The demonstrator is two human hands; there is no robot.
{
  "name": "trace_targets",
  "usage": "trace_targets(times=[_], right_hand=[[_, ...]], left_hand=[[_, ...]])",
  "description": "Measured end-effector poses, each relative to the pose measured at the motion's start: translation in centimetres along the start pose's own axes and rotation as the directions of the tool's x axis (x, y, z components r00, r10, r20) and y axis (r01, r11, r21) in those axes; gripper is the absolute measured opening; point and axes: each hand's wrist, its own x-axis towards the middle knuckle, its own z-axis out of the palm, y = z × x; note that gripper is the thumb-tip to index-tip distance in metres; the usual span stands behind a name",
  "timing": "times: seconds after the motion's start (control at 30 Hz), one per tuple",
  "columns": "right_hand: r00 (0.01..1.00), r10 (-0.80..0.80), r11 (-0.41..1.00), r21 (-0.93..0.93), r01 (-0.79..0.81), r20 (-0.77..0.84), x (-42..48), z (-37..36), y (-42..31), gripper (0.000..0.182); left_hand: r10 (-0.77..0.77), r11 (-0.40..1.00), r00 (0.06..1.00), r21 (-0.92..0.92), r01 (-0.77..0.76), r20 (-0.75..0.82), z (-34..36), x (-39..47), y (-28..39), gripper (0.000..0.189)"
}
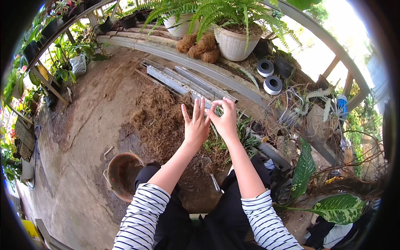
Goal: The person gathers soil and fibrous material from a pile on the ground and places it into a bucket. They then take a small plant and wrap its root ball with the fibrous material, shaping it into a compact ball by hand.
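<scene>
Both my hands are raised in front of me, meeting at the fingertips. My left hand (197,128) has its fingers spread. My right hand (225,120) has thumb and forefinger curled close to the left hand's thumb side; whether something tiny is pinched there cannot be told. Below and beyond them a heap of brown coir fibre (156,122) lies on the concrete ground. Cut green plants (247,137) lie just right of my hands. A small tool with a metallic handle (215,182) rests on damp soil between my knees. A round brown basin (123,175) stands by my left knee.
Metal channels (178,81) lie beyond the heap. Behind them stand a white fern pot (234,42), coir balls (201,47) and two tape-like rolls (272,85). Tangled roots and dry stems (300,106) are at the right, with a variegated leaf (339,208) nearer me. A twig (108,151) lies by the basin.
</scene>
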Motion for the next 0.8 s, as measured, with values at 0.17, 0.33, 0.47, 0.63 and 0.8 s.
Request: trace_targets(times=[0.17,0.33,0.47,0.63,0.8], right_hand=[[0.996,0.080,0.994,-0.076,-0.077,0.029,-0.4,-0.5,0.0,0.021],[0.994,0.066,0.990,-0.132,-0.054,0.086,-0.3,-1.3,-0.3,0.016],[0.994,0.072,0.982,-0.180,-0.057,0.081,-0.1,-1.8,-0.4,0.016],[0.993,-0.112,0.993,-0.033,0.110,-0.050,0.5,-2.3,-0.9,0.012],[0.795,-0.562,0.826,-0.104,0.554,-0.227,0.7,-3.9,-4.3,0.017]], left_hand=[[-0.042,0.999,0.999,-0.011,0.041,-0.024,0.3,0.2,1.0,0.052],[-0.023,0.999,1.000,0.035,0.023,-0.012,0.6,0.2,1.9,0.047],[-0.027,0.999,0.999,0.037,0.026,0.025,0.0,0.4,2.2,0.048],[-0.044,0.993,0.999,-0.106,0.044,0.004,-0.6,0.8,1.7,0.054],[-0.335,0.811,0.916,-0.428,0.399,0.220,-1.0,2.1,-3.0,0.026]])
